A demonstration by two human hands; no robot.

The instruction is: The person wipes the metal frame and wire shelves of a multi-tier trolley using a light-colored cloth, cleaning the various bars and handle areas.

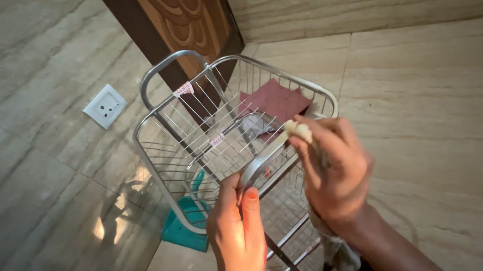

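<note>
My left hand (pixel 237 237) is clamped on the curved steel handle (pixel 257 168) of the wire rack (pixel 203 134), thumb up. My right hand (pixel 334 169), just beside it, pinches a whitish wad (pixel 296 129) against the handle top. I'd keep the left grip firm & rub w/ short strokes. Beyond the hands: maroon cloth (pixel 277 100) in the basket, teal dustpan (pixel 186 225) below, wall socket (pixel 104 106), wood door (pixel 183 8).

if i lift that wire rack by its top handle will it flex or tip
The wire rack is probably stiff: thick shiny metal frame tubing. Likely light for its size, being mostly open wire. It may tip, standing tall and narrow; the left hand grips its near handle.
</note>
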